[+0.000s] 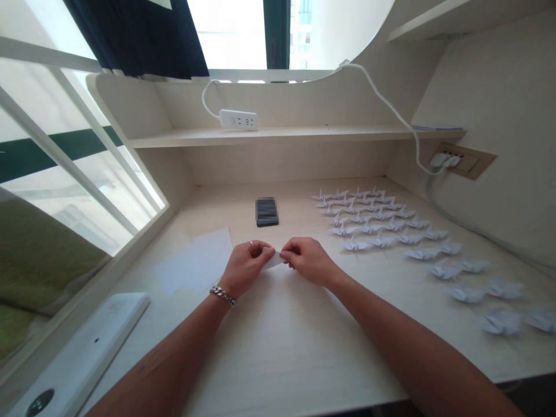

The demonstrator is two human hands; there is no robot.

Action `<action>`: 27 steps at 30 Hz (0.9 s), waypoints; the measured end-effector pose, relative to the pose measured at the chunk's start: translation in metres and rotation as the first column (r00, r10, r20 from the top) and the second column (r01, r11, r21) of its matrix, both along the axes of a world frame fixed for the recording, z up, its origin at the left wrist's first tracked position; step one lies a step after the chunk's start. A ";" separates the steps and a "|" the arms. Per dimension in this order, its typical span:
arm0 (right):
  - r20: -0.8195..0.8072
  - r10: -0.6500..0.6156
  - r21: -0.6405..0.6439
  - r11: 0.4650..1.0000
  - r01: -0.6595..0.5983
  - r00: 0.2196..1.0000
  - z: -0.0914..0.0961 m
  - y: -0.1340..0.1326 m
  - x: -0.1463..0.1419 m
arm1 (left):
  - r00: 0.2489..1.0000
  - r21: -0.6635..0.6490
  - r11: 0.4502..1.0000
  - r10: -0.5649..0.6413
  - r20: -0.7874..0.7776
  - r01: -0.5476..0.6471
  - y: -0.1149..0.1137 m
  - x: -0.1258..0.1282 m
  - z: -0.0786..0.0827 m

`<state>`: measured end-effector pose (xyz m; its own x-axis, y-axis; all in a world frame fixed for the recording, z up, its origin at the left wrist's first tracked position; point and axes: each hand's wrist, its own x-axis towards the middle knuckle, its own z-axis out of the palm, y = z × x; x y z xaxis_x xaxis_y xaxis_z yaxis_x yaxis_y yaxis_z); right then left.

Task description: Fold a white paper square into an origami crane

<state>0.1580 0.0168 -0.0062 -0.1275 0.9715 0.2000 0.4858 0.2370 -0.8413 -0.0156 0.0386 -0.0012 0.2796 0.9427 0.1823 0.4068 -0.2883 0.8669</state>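
Note:
Between my hands, just above the middle of the desk, is a small piece of folded white paper (273,261). My left hand (248,265), with a ring and a chain bracelet at the wrist, pinches its left side between thumb and fingers. The paper's right tip is pinched by my right hand (306,259). Fingers cover part of the paper, so its full shape is hidden. Loose white paper sheets (195,260) lie overlapping on the desk to the left of my left hand. Rows of folded white paper cranes (384,223) stand to the right.
A dark, partly blurred flat object (266,212) lies beyond my hands. At the left edge rests a long white device (87,353). A power strip (238,119) sits on the back shelf (286,134); its white cable (391,107) runs to a wall socket (467,160) at right.

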 end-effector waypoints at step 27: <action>-0.299 0.063 -0.152 0.982 -0.113 0.952 -0.001 -0.010 0.008 | 0.975 -0.161 0.985 0.096 0.202 -0.063 -0.009 -0.013 0.012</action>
